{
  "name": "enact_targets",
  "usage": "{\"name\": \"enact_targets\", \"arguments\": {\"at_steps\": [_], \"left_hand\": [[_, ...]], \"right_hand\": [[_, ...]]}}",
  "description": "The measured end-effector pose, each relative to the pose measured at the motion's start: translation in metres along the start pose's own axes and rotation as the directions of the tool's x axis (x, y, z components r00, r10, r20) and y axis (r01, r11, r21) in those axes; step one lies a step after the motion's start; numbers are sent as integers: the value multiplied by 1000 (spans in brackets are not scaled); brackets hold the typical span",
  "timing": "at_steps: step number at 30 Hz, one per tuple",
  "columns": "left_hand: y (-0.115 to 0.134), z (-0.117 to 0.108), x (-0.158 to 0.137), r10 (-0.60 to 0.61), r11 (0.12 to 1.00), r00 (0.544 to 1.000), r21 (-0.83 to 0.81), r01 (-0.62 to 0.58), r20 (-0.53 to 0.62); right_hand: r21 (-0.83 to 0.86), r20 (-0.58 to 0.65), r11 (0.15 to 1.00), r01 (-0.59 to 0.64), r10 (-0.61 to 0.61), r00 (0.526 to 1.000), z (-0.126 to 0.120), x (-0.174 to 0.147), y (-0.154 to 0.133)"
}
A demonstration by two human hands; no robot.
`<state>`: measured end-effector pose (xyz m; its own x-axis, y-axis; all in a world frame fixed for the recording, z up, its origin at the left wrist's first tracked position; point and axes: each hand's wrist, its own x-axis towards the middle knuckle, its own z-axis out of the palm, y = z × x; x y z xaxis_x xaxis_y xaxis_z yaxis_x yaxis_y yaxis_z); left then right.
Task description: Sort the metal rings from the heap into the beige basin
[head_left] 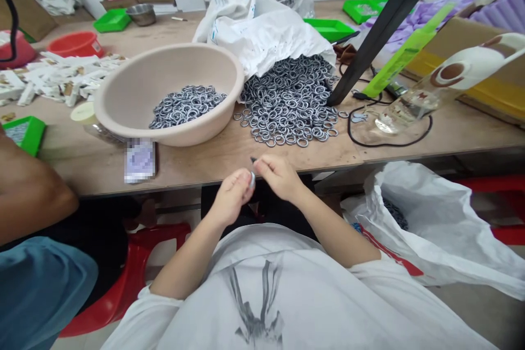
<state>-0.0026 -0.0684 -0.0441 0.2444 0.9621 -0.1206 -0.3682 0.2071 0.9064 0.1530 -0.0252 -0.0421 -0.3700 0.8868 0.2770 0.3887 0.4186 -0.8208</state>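
My left hand [232, 197] is closed just off the table's front edge. Between its thumb and fingers shows the curved edge of a small light-grey ring [252, 179], mostly covered. Close beside it, my right hand [281, 176] pinches a small dark pointed piece [253, 159]; the rest of that piece is hidden in the fingers. Beyond my hands lies a heap of grey rings [287, 104], spilling from a white sack [262, 27] onto the table. A beige basin [168, 60] left of the heap holds more grey rings [186, 105].
A blurred-out phone-like object [140, 161] lies by the basin. A dark post [369, 38] stands right of the heap, near a clear bottle [410, 109] and a black cable [394, 146]. An open white bag [438, 213] is at my right. At left is a person's arm [33, 191].
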Motion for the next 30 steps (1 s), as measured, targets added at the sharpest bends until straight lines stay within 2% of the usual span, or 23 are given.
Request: {"name": "enact_targets", "arguments": {"at_steps": [2,4,6,10,12,13,14,15,17,19,21,24,26,28,29,30], "left_hand": [[-2,1,-3,-22,1000,998,11,22,66],[-3,1,-3,-26,999,999,-20,27,39],[-4,1,-2,-25,998,1000,-55,24,-15],[-6,-2,-3,-69,997,997,-44,70,25],[-6,-5,-4,-85,996,995,-16,86,52],[-5,-7,-5,-84,996,995,-1,84,47],[-3,-8,-5,-76,997,997,13,75,28],[-2,-10,-5,-64,998,998,25,64,0],[2,-14,-4,-42,998,998,41,44,-56],[6,-17,-3,-44,999,994,26,46,-101],[9,-19,-1,-69,998,987,-18,67,-144],[12,-19,3,-122,989,972,-105,102,-203],[14,-18,6,-142,984,964,-141,113,-223],[15,-15,11,-121,987,966,-131,92,-230],[14,-14,14,-87,992,969,-105,64,-231],[13,-12,17,-42,997,972,-69,27,-230]], "right_hand": [[102,-97,994,-42,52,994,0,1,2],[183,-125,983,10,13,992,2,-3,-3],[252,-95,966,51,-28,995,7,-8,-12],[343,-16,936,-84,95,995,11,1,-10],[188,-47,973,-133,144,988,4,18,2],[19,-100,989,-148,149,984,-1,27,8],[-175,-159,970,-170,143,977,-6,36,14],[-342,-178,916,-210,156,971,-11,45,19],[-565,-194,781,-268,190,962,-19,58,26],[-652,-187,701,-288,220,958,-24,66,29],[-659,-188,694,-290,221,957,-28,70,31],[-585,-217,757,-291,200,955,-34,71,33],[-431,-231,859,-275,190,954,-35,67,32],[-112,-194,963,-245,221,956,-29,57,27],[94,-148,968,-234,246,958,-24,51,23],[288,-82,929,-234,267,960,-17,44,18]]}}
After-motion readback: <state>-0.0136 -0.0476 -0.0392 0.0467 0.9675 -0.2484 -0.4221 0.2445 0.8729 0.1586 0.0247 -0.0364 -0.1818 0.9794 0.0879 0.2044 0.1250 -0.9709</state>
